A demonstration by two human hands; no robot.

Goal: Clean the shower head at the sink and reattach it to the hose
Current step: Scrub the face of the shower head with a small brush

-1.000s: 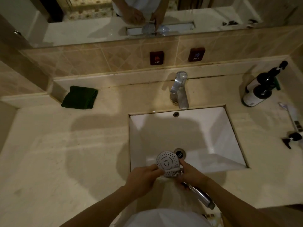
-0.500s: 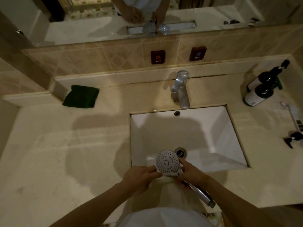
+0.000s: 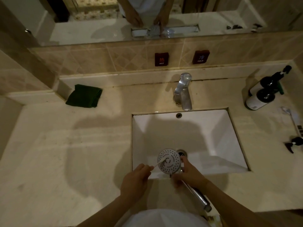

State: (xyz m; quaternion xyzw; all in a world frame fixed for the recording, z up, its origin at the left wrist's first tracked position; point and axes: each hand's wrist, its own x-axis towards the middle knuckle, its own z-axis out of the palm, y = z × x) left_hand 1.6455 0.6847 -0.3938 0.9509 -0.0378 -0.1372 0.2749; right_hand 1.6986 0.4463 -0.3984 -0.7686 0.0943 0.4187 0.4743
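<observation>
A: One shower head (image 3: 169, 161), face up, held over the near edge of the sink (image 3: 229, 145), just near-left of the drain (image 3: 181, 153). Handle runs down and to the right, toward the body.

B: Who has it?

A: Right hand (image 3: 186, 174), grip wrapped at the neck where head meets handle. Left hand (image 3: 135, 181), grip narrow, pinched on a thin white stick (image 3: 159, 162), likely a cotton swab, its tip resting on the left part of the nozzle plate.

B: How will it handle?

A: Judging by the look: rigid, chrome finish, moderately light, head-heavy. Slick if wet. Nozzle face probably takes a light scrub fine; the swab is the frail item, it would bend under pressure. Best hold is the neck or the handle, as now, not the round rim.

B: Count the rest.

A: One faucet (image 3: 183, 92), far side of the basin. One folded dark green cloth (image 3: 84, 96), far left on the tabletop (image 3: 65, 153). Two dark pump bottles (image 3: 265, 90), far right, side by side and touching. Two wall tags, hot (image 3: 161, 59) and cold (image 3: 200, 56). A toothbrush-like item (image 3: 293, 119) and a small dark object (image 3: 295, 144) at right edge, too dim to name.

B: Hose?

A: None in sight. Reattachment not yet begun, by my reading.
</observation>
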